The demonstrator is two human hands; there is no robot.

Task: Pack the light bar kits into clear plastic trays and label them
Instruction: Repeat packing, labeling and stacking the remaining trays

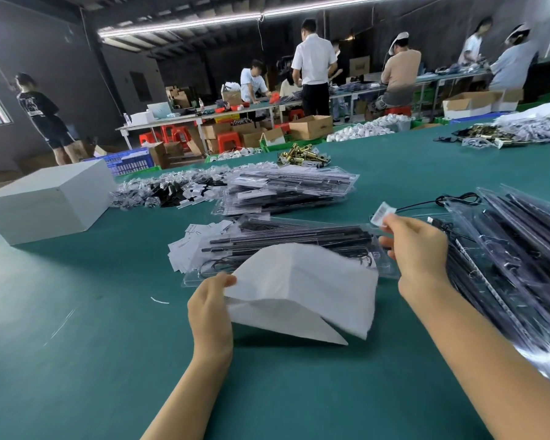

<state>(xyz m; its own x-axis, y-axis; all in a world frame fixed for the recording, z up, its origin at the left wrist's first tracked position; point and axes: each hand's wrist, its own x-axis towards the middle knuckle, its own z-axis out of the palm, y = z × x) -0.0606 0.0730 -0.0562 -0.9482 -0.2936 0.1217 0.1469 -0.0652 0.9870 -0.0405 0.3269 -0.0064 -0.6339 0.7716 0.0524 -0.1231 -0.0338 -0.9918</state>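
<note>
pinching label (382, 215) in right hand (418, 249); left hand (211, 308) grips white sheet (302, 293) (over tray (286, 246)).

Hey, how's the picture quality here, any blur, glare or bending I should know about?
Head view: the white sheet in the left hand is smeared by motion, as is the barcode label pinched by the right hand; the clear trays glint under the ceiling strip light; wide-angle distortion curves the green table edges; the far workers look soft.
</note>
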